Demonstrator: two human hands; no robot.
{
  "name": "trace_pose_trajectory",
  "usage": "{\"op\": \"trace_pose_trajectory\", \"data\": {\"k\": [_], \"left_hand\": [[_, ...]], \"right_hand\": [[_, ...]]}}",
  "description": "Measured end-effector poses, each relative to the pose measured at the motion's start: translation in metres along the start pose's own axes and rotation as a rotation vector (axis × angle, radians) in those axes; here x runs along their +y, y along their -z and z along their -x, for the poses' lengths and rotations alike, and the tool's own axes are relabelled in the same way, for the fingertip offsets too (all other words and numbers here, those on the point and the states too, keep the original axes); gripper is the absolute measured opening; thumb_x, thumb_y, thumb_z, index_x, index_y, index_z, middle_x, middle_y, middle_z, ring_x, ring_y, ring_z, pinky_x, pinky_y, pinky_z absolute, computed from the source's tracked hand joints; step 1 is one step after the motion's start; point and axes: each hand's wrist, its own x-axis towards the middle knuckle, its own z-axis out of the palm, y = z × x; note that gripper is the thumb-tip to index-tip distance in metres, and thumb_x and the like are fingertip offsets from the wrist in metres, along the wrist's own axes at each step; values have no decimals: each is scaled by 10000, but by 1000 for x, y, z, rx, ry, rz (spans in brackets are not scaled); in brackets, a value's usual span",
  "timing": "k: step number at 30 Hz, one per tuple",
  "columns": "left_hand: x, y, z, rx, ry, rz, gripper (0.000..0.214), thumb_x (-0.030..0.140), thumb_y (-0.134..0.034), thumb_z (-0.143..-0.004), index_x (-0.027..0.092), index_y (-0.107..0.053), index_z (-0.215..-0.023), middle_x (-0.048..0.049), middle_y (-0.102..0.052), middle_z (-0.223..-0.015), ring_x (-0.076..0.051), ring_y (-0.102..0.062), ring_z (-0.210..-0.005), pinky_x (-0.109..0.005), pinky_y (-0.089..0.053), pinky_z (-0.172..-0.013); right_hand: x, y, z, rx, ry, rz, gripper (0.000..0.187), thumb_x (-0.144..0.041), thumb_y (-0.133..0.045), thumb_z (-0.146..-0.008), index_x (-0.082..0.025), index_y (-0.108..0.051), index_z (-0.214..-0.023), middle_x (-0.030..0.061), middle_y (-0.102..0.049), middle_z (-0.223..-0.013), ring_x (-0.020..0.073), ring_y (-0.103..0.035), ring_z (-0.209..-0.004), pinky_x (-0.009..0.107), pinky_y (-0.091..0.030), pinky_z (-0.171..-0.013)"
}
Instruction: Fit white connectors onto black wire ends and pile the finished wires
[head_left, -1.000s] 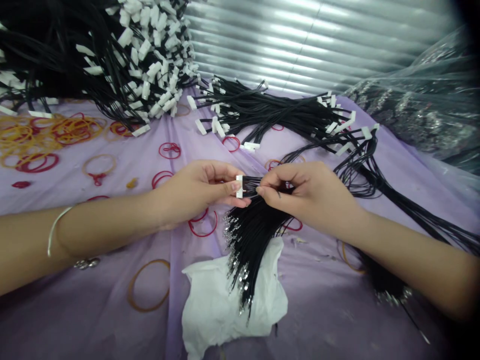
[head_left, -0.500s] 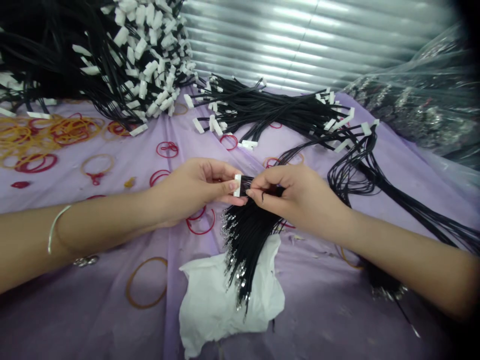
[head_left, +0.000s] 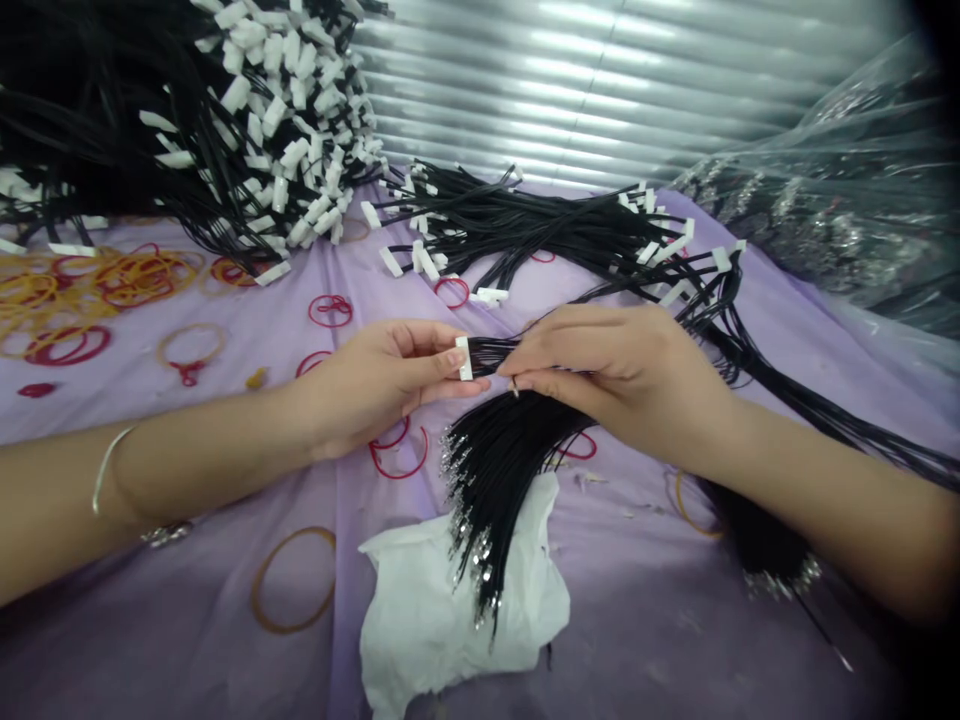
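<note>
My left hand (head_left: 405,375) pinches a white connector (head_left: 464,359) between thumb and fingers. Several thin black wires (head_left: 491,353) run from the connector's right side towards my right hand (head_left: 592,360). That hand is closed, with thumb and forefinger pressed together on a black wire, whose small metal tip (head_left: 514,390) shows by the thumb. How many wires it holds is hidden by the fingers. Just below both hands, a fanned bundle of loose black wires (head_left: 510,460) with silver crimped ends lies partly over a crumpled white sheet (head_left: 442,610).
A purple cloth (head_left: 225,640) covers the table. Finished-looking black cables with white connectors (head_left: 525,220) lie behind my hands, and a large heap of white connectors (head_left: 292,150) rises at back left. Rubber bands (head_left: 142,275) are scattered left. A clear plastic bag (head_left: 825,220) stands at right.
My right hand has slid to the right, away from the connector, so more wire shows between the hands. The connector in my left hand has turned more edge-on and shifted slightly left.
</note>
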Motion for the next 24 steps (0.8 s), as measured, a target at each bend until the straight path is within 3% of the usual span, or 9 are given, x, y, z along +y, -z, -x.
{"op": "trace_pose_trajectory", "data": {"k": [3,6,14,19,24], "left_hand": [[0,0,1,-10,6,-20,118,57,-591,-835,98,-690,-785,-21,-688,-801,-73,-661,-726,-165,-542,-770],[-2,2,1,-18,13,-56,58,98,-640,-814,112,-695,-825,-27,-694,-822,-85,-665,-741,-180,-544,-777],[-4,3,2,-35,20,-67,72,100,-618,-825,121,-683,-849,-29,-708,-831,-96,-676,-759,-182,-540,-775],[-3,2,2,-24,9,-45,95,68,-597,-830,110,-682,-832,-21,-709,-811,-75,-668,-711,-160,-540,-747],[-3,2,2,-19,4,-83,57,100,-636,-812,127,-682,-829,-14,-711,-825,-84,-676,-733,-166,-539,-748]], "right_hand": [[-5,-4,0,82,-113,-3,140,-223,-566,-878,-187,-673,-961,7,-709,-889,104,-640,-796,211,-465,-697],[-10,-8,0,96,-227,17,68,-212,-588,-845,-190,-652,-856,-10,-674,-759,98,-595,-658,221,-427,-583],[-9,-12,0,91,-131,47,112,-106,-582,-770,-165,-657,-711,-4,-577,-651,89,-526,-619,215,-383,-561],[-7,-9,2,96,-97,105,146,-160,-573,-822,-177,-699,-750,-1,-551,-631,84,-483,-578,220,-349,-527],[-7,-13,2,95,-3,278,233,-158,-543,-836,-151,-664,-638,26,-527,-617,109,-466,-600,247,-331,-540]]}}
